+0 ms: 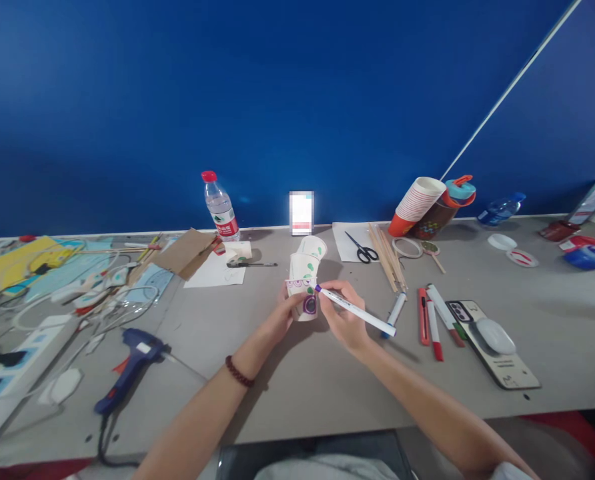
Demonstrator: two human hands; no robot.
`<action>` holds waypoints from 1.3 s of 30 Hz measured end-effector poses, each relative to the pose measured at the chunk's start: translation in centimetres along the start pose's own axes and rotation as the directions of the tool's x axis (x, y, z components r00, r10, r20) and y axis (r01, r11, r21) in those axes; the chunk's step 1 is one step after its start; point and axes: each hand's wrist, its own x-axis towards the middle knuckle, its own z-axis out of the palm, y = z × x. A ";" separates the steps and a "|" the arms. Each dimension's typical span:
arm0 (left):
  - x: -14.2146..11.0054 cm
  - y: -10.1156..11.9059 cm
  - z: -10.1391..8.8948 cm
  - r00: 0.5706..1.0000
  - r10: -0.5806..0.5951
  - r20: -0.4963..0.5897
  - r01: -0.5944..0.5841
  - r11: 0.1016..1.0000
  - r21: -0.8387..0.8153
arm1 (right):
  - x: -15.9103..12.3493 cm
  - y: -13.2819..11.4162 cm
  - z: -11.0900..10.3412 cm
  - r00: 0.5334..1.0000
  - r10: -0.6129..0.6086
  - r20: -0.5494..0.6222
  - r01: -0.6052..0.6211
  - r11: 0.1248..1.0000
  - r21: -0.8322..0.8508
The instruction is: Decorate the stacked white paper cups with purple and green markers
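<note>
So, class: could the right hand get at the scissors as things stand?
Probably yes. The scissors lie in the open on white paper, with bare table between. But the right hand holds a marker, so it isn't free to grasp.

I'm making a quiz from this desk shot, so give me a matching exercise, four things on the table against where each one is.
Things:
1. glue gun
2. water bottle
3. scissors
4. marker

Places:
A. on a white sheet by the wooden sticks
B. in the right hand, tip at the paper cup that the left hand holds
C. upright at the blue wall
D. lying at the near left, cord off the table edge

Pairs: 1-D, 2-C, 3-A, 4-B
</note>
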 end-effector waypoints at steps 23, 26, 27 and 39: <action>-0.1 0.3 0.3 1.000 -0.002 -0.029 0.002 1.000 -0.001 | 0.2 -0.1 0.1 1.000 0.005 0.005 -0.005 1.000 -0.027; -0.1 0.3 0.4 0.999 0.009 -0.031 -0.009 1.000 0.014 | 0.2 -0.1 0.1 1.000 0.012 0.011 -0.012 1.000 -0.024; -0.2 0.3 0.4 0.999 0.012 -0.032 -0.011 1.000 0.020 | 0.2 -0.1 0.1 1.000 0.013 0.012 -0.013 1.000 -0.022; -0.1 0.4 0.3 0.999 0.009 -0.034 -0.008 1.000 0.030 | 0.1 0.0 0.0 1.000 0.006 0.026 -0.005 1.000 -0.022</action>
